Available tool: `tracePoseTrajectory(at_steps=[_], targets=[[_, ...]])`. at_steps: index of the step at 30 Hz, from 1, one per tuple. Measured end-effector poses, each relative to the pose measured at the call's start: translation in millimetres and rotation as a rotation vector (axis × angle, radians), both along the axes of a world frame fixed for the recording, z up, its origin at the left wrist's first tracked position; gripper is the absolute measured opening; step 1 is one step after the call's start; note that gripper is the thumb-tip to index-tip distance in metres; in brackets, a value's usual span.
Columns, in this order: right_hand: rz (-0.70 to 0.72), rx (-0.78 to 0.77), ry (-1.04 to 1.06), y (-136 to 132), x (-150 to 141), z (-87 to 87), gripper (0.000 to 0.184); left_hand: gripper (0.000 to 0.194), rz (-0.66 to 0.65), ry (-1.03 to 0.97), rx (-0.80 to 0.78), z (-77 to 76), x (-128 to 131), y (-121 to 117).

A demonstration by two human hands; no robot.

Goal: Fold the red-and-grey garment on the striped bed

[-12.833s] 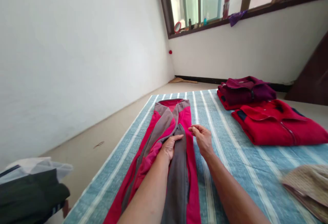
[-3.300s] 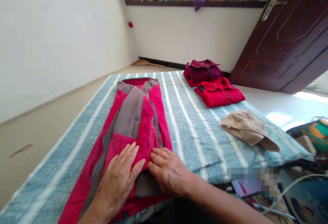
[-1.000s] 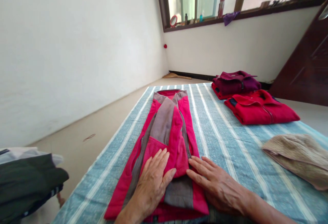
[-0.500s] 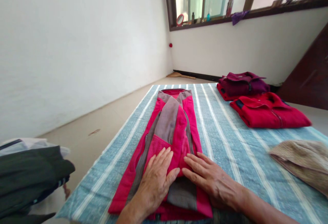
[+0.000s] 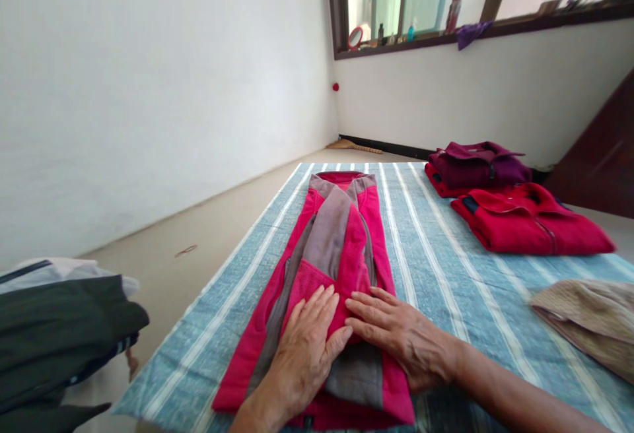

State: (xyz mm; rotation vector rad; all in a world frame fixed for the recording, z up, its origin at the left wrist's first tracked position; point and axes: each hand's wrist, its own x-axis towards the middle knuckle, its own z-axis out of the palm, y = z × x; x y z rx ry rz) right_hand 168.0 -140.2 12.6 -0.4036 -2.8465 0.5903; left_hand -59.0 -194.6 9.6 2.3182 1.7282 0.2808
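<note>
1. A blue striped bedsheet [image 5: 446, 268] stretches under both hands.
2. A pink and grey jacket [image 5: 337, 255] lies folded lengthwise beneath the hands.
3. Folded red jackets [image 5: 525, 218] sit beyond the right hand [image 5: 403, 337].
4. The left hand [image 5: 307, 354] and right hand both press flat, fingers spread, on the jacket.

Red fleece jacket [image 5: 532, 222], maroon fleece [image 5: 478, 167], beige cloth [image 5: 582, 321], striped blue sheet [image 5: 446, 288]

This was a bedroom in a home, with a blue-striped bedsheet [image 5: 446, 274] spread low, folded fleece jackets [image 5: 532, 222] on it, a dark wooden door [image 5: 594, 175], and toiletries and a round mirror [image 5: 355, 37] along the windowsill [image 5: 495, 29].
</note>
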Motion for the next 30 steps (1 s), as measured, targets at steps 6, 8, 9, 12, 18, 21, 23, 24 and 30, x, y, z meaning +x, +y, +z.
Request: tracePoseTrajectory(at_steps=[6, 8, 9, 12, 18, 21, 23, 24, 30], targets=[[0.087, -0.053, 0.038, 6, -5, 13.6, 0.075, 0.055, 0.005, -0.008, -0.004, 1.7, 0, 0], [0.090, -0.050, 0.045, 7, -6, 16.4, 0.072, 0.056, 0.007, -0.006, -0.015, 2.7, 0, 0], [0.087, -0.051, 0.049, 7, -7, 16.7, 0.071, 0.056, 0.009, -0.005, -0.020, 2.8, 0, 0], [0.088, -0.081, 0.063, 7, -8, 13.7, 0.070, 0.055, 0.010, -0.005, -0.011, 0.6, -1, 0], [0.020, -0.155, 0.165, 4, -9, 4.8, 0.068, 0.053, 0.001, 0.005, 0.030, -3.8, -1, 0], [0.055, -0.200, 0.157, 6, -9, 6.5, 0.066, 0.056, -0.006, 0.014, -0.012, 3.1, -3, -1], [0.071, -0.224, 0.153, 7, -9, 7.8, 0.065, 0.056, -0.031, 0.008, -0.043, 10.8, -5, -1], [0.069, -0.233, 0.156, 7, -9, 7.7, 0.065, 0.055, -0.043, 0.003, -0.050, 14.8, -7, 0], [0.049, -0.303, 0.222, 7, -9, -1.7, 0.070, 0.041, -0.075, 0.003, 0.164, 27.3, -9, 32]])
